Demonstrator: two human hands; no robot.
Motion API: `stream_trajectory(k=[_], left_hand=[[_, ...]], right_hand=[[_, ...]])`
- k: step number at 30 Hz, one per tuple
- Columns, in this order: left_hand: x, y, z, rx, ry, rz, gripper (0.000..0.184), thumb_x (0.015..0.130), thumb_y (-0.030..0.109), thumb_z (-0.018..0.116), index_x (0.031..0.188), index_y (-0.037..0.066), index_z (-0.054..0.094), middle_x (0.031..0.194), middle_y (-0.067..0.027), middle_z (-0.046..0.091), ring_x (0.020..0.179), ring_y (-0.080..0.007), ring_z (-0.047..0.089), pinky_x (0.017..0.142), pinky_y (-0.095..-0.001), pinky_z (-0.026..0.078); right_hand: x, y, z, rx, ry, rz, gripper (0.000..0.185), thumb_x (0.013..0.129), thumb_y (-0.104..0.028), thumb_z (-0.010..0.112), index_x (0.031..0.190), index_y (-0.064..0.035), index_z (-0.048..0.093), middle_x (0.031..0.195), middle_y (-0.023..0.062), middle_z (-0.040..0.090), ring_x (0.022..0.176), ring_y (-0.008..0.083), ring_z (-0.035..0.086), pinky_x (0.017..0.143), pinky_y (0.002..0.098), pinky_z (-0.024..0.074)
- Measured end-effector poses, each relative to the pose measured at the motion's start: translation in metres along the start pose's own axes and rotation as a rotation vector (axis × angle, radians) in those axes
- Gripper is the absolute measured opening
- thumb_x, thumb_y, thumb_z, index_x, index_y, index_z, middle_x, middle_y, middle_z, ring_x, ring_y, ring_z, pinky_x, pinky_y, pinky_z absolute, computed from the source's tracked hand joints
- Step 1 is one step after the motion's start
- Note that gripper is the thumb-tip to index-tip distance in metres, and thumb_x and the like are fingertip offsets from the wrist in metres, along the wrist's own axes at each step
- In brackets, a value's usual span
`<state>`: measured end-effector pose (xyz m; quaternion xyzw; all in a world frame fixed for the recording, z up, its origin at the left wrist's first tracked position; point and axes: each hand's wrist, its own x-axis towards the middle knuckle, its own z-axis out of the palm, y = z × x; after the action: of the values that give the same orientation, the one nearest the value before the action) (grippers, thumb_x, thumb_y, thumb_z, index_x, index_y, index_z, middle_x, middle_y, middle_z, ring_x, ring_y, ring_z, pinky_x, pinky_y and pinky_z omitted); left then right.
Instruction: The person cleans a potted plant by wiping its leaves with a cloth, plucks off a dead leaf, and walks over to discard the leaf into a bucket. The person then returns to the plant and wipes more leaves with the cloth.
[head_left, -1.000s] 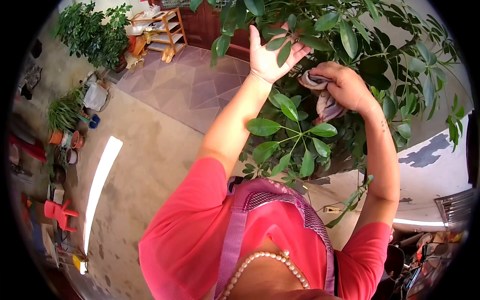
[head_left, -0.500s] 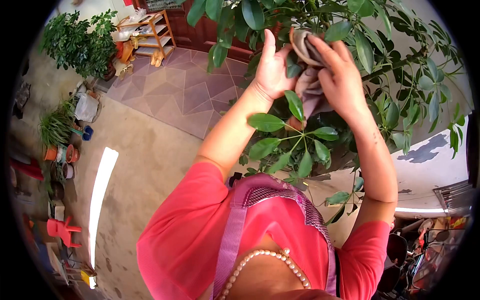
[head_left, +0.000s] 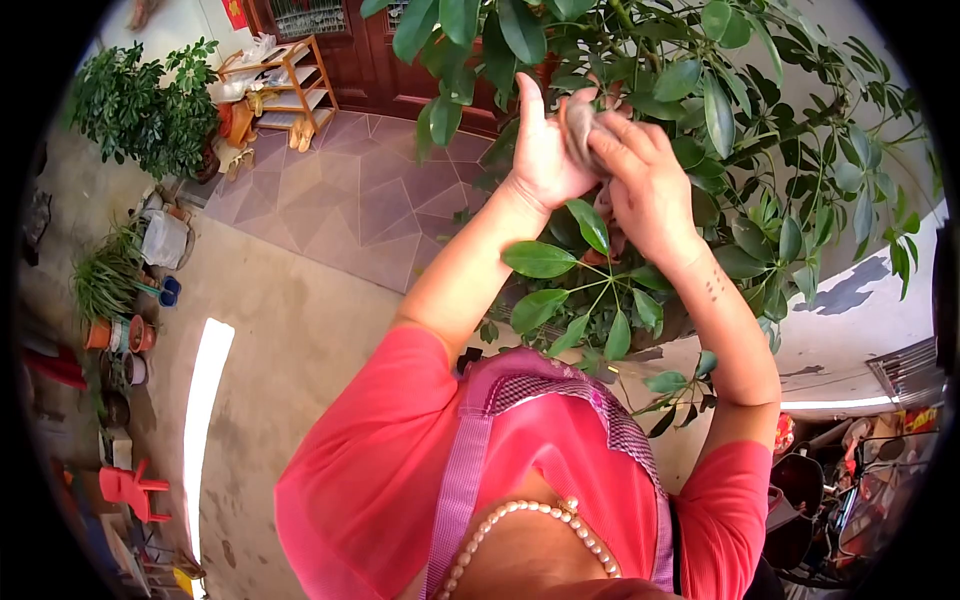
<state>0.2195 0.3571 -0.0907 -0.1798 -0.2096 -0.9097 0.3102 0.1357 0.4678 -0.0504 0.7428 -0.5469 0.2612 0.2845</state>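
Observation:
A crumpled grey-brown cloth is held in my right hand, its fingers bent over the fabric and pressing it towards my left palm. My left hand is turned palm up under the cloth, thumb stretched out and fingers partly covered. Around both hands spread the glossy green leaves of a large potted plant. One leaf cluster hangs just below my wrists. Whether a leaf lies between the cloth and my left palm is hidden.
A wooden shoe rack stands by the dark red door. Another bushy plant is at the upper left. Small flower pots and a red chair line the left side. Clutter fills the lower right.
My right hand has moved left and slightly down with the cloth, now over my left palm. The leaf seen at my left fingers is now covered. The view has shifted slightly.

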Motion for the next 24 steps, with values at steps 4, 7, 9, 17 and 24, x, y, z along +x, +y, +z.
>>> stream_trajectory(k=[4, 7, 9, 17, 24], left_hand=[[0.001, 0.003, -0.006, 0.072, -0.055, 0.046, 0.096, 0.079, 0.079, 0.025, 0.140, 0.005, 0.028, 0.141, -0.0157, 0.034, 0.130, -0.0324, 0.031, 0.108, -0.0474, 0.026], [0.001, -0.001, -0.001, -0.040, -0.140, -0.007, 0.087, 0.078, 0.080, 0.026, 0.135, 0.016, 0.038, 0.128, -0.0090, 0.049, 0.115, -0.0247, 0.048, 0.102, -0.0422, 0.035], [0.002, -0.001, 0.002, 0.027, -0.128, 0.011, 0.090, 0.078, 0.080, 0.027, 0.135, 0.012, 0.037, 0.129, -0.0099, 0.047, 0.120, -0.0260, 0.045, 0.102, -0.0425, 0.034], [0.008, 0.005, -0.008, 0.061, -0.172, -0.105, 0.098, 0.076, 0.082, 0.022, 0.141, 0.008, 0.030, 0.141, -0.0101, 0.037, 0.128, -0.0248, 0.035, 0.102, -0.0391, 0.033], [0.009, 0.029, -0.002, 0.314, -0.035, -0.077, 0.098, 0.079, 0.079, 0.019, 0.119, -0.004, 0.052, 0.122, -0.0140, 0.055, 0.111, -0.0223, 0.052, 0.101, -0.0371, 0.038]], right_hand=[[-0.007, -0.013, -0.002, 0.069, -0.141, -0.040, 0.044, 0.065, 0.000, 0.059, 0.106, -0.0145, 0.062, 0.114, 0.0038, 0.058, 0.101, 0.0263, 0.055, 0.078, 0.0346, 0.0521], [0.008, -0.003, -0.001, -0.009, 0.011, 0.082, 0.042, 0.066, -0.001, 0.058, 0.107, -0.0112, 0.061, 0.117, 0.0056, 0.057, 0.102, 0.0285, 0.054, 0.079, 0.0362, 0.0509], [0.005, -0.005, 0.000, 0.054, -0.060, 0.080, 0.043, 0.066, 0.000, 0.057, 0.107, -0.0112, 0.061, 0.116, 0.0059, 0.058, 0.101, 0.0286, 0.055, 0.081, 0.0369, 0.0500], [0.007, -0.018, -0.028, 0.926, -0.282, 0.255, 0.044, 0.063, 0.012, 0.039, 0.097, 0.0016, 0.064, 0.099, 0.0121, 0.064, 0.095, 0.0208, 0.061, 0.089, 0.0297, 0.0449], [0.018, 0.016, -0.034, 0.336, 0.131, 0.268, 0.046, 0.067, 0.011, 0.042, 0.107, -0.0026, 0.061, 0.112, 0.0111, 0.058, 0.100, 0.0240, 0.058, 0.086, 0.0314, 0.0471]])
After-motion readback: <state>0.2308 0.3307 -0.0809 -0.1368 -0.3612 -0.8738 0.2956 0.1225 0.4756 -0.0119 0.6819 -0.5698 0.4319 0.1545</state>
